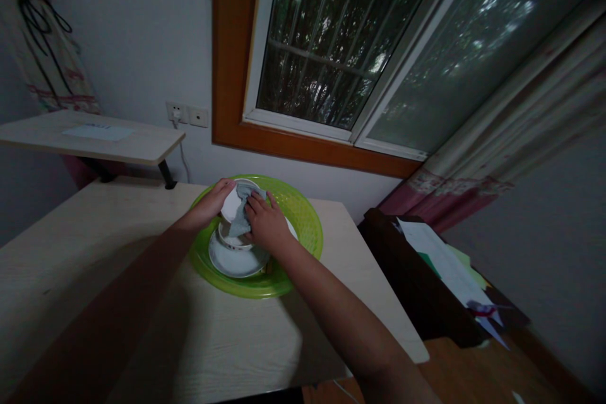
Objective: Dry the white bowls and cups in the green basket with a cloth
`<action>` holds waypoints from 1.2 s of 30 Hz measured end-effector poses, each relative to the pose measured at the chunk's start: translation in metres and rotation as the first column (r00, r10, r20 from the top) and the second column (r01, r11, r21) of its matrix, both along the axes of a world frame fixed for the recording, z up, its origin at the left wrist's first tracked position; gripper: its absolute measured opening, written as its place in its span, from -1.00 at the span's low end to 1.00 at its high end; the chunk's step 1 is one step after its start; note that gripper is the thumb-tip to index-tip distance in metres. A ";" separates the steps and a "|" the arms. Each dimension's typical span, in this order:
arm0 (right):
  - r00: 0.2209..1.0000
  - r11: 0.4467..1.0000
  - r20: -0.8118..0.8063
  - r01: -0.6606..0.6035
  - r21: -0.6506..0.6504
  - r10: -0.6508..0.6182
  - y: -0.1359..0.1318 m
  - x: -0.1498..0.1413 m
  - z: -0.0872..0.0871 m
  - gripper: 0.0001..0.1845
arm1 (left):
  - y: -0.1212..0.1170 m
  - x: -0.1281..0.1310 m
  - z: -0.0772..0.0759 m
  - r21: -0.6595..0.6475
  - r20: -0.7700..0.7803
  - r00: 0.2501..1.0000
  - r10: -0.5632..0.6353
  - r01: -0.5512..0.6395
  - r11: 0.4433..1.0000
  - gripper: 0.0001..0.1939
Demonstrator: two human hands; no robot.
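Observation:
A white bowl (230, 205) is tilted above the other dishes, gripped at its left side by my left hand (214, 201). Pressed against the bowl is a grey-blue cloth (240, 222), which my right hand (267, 221) holds with its fingers over it. Below sits another white bowl (228, 241) with a patterned side, partly hidden by the cloth. A white plate (237, 263) lies under and in front of it. All these dishes are in a round green plastic basket (305, 227).
The basket stands on a pale wooden table (227, 341). A raised shelf (132, 145) with a paper label is at the left. Behind are a wall socket (177, 112) with a plugged cable and a barred window (331, 44). Papers (442, 259) lie on dark furniture at the right.

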State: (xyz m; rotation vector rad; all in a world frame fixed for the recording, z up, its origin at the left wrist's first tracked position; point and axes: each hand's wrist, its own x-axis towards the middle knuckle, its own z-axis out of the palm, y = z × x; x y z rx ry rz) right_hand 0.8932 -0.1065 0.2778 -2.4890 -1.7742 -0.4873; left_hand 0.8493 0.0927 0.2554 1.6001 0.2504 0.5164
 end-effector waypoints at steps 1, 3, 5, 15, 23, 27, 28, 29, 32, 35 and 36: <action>1.000 1.000 0.006 0.006 0.002 -0.006 0.000 0.000 0.000 -0.29 | 0.000 0.000 0.000 -0.009 0.003 1.000 -0.007 0.007 1.000 -0.57; 1.000 1.000 0.021 0.012 0.005 -0.012 0.000 -0.001 -0.001 -0.27 | 0.000 0.000 -0.001 -0.005 0.004 1.000 -0.012 0.012 1.000 -0.57; 0.999 1.000 0.035 0.017 -0.001 -0.017 0.002 -0.003 0.000 -0.32 | 0.001 0.000 -0.002 0.032 -0.003 1.000 -0.001 0.001 0.999 -0.57; 0.993 0.979 -0.085 -0.096 -0.180 0.082 0.005 -0.011 0.011 -0.61 | 0.003 -0.006 -0.001 0.171 -0.004 0.996 0.086 -0.084 0.982 -0.54; 0.951 0.968 -0.214 -0.241 -0.068 0.222 0.002 -0.006 0.003 -0.21 | 0.000 -0.009 0.006 0.192 0.005 0.999 0.051 -0.051 0.980 -0.58; 0.933 0.954 -0.216 -0.299 -0.025 0.287 0.005 -0.004 -0.006 -0.04 | 0.001 -0.007 0.002 0.222 0.003 0.999 0.038 -0.038 0.974 -0.56; 0.934 0.953 -0.207 -0.302 -0.020 0.292 0.005 -0.003 -0.008 -0.02 | 0.002 -0.006 0.000 0.219 0.005 1.000 0.027 -0.027 0.975 -0.55; 0.937 0.954 -0.195 -0.299 -0.018 0.290 0.006 -0.003 -0.009 0.00 | 0.002 -0.005 -0.002 0.212 0.007 1.000 0.013 -0.015 0.977 -0.54; 0.960 0.969 -0.147 -0.245 -0.033 0.238 0.006 -0.004 -0.010 0.08 | 0.002 -0.002 -0.006 0.194 0.012 1.000 -0.027 0.024 0.981 -0.53; 0.988 0.990 -0.084 -0.137 -0.043 0.133 0.006 -0.006 -0.008 0.12 | 0.000 -0.001 -0.006 0.172 0.013 0.999 -0.044 0.041 0.984 -0.55; 0.994 0.995 -0.060 -0.095 -0.034 0.093 0.007 -0.006 -0.008 0.08 | -0.001 -0.001 -0.005 0.165 0.015 0.999 -0.047 0.044 0.985 -0.55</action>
